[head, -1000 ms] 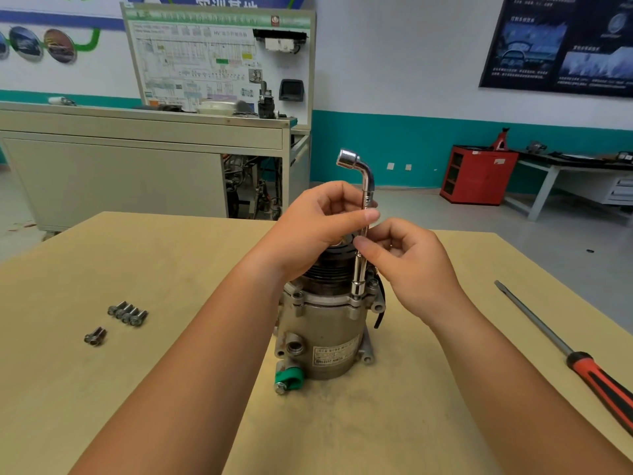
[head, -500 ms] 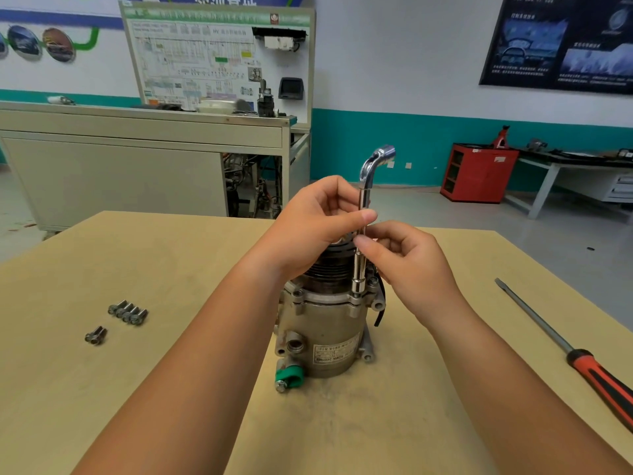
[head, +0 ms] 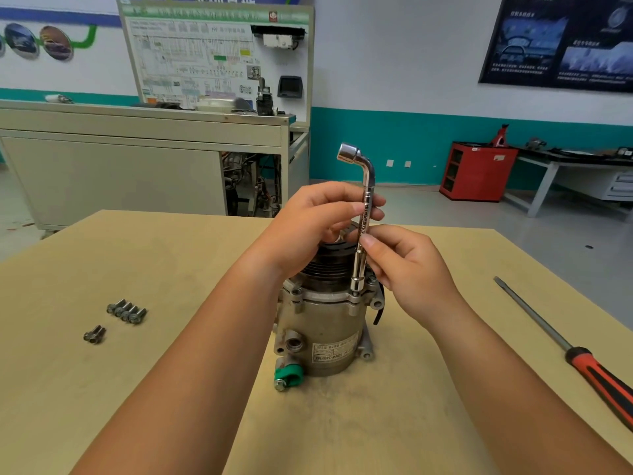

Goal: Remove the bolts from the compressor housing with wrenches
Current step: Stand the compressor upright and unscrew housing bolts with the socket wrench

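- The L-shaped socket wrench [head: 365, 214] is held upright, its lower socket seated on a bolt at the flange of the compressor housing [head: 325, 323], which stands on end near the middle of the table [head: 171, 389].
- The left hand [head: 318, 221] is curled round the upper shank; the lower shank is pinched by the thumb and fingertips of the right hand [head: 407, 269].
- The step is judged to be spinning out a loosened bolt with the fingers. The shank should be kept vertical and the socket pressed lightly down, so that the bolt head is not slipped off or rounded.
- The housing is not clamped, so sideways force should be avoided lest it be tipped.
- Loose bolts [head: 126, 311] are laid out on the left of the table, and a screwdriver [head: 582, 351] on the right.
- A printed label [head: 334, 351] is fixed to the housing, but its text cannot be read with certainty. Markings stamped on the wrench shank are illegible too.
- Chinese characters at the top of the wall board [head: 219, 53] are cut off by the frame.
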Tool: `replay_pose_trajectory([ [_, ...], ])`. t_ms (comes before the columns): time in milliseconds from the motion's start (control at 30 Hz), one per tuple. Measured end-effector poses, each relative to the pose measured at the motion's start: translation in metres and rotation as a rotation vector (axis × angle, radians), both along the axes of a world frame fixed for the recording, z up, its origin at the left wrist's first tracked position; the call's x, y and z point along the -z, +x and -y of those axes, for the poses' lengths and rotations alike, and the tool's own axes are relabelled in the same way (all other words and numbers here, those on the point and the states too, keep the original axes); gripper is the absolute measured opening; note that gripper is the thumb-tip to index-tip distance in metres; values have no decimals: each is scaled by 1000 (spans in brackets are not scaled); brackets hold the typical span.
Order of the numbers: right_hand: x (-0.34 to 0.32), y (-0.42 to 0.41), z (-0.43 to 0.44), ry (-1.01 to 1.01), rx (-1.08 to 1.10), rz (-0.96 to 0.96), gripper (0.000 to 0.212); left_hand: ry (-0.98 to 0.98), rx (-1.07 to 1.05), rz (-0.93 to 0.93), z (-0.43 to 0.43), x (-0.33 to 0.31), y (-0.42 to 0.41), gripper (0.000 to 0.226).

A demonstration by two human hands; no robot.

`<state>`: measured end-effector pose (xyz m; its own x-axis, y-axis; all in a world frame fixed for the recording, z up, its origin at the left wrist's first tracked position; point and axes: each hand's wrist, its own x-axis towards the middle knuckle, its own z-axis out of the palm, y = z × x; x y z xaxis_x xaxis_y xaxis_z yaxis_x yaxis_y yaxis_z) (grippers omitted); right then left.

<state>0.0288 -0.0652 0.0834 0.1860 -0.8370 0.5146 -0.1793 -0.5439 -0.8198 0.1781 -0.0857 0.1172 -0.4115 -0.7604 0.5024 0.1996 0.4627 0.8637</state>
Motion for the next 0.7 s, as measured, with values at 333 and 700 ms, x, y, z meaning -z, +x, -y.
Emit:
replay_pose_trajectory([
  [333,-1,0,2,-29,104,26,9,-60,-107,19,3,3,0,17],
  [700,-1,-1,-1,-35,89,-24,23,21,-21,22,2,-1,1,21],
])
